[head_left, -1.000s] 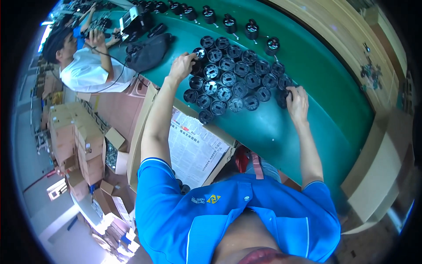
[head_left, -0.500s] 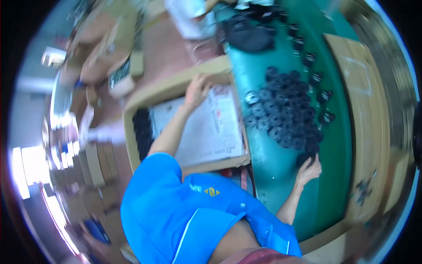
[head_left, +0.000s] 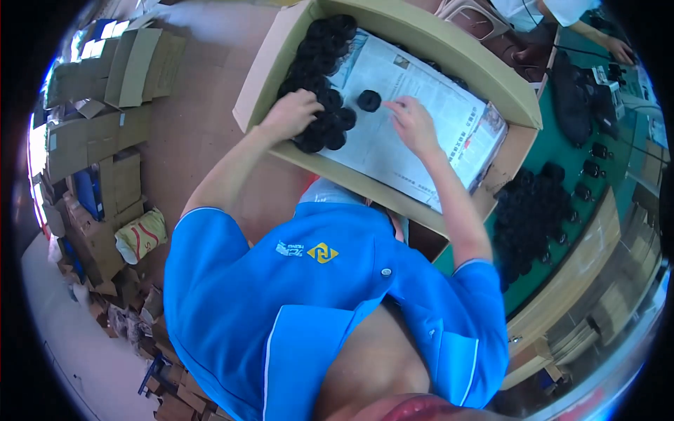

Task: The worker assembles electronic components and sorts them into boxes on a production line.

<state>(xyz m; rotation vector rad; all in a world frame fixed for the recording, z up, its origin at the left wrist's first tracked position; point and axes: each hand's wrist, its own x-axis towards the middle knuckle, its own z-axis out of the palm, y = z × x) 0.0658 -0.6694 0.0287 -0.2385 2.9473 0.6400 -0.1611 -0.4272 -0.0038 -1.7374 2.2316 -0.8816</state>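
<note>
A cardboard box [head_left: 484, 63] lies in front of me, with printed newspaper [head_left: 414, 151] spread inside. Black round parts [head_left: 319, 52], thick and ring-like, are heaped along its left side. My left hand [head_left: 289, 114] rests on the near end of that heap, its fingers curled around one of the parts. One black round part [head_left: 369, 100] sits alone on the newspaper. Just right of it is my right hand [head_left: 413, 126], with nothing in it, its index finger stretched toward the part and a small gap between them.
To the right, a green table [head_left: 523, 291] carries a pile of similar black parts [head_left: 533, 217] and a row of small black pieces [head_left: 593, 168]. Another person's hand [head_left: 619, 50] reaches over its far end. Stacked cardboard [head_left: 130, 70] and a white bag [head_left: 142, 235] stand left on the floor.
My view has turned toward the box. My right hand has left the table's pile and come over the newspaper, where a single part now lies. My left hand has moved onto the heap.
</note>
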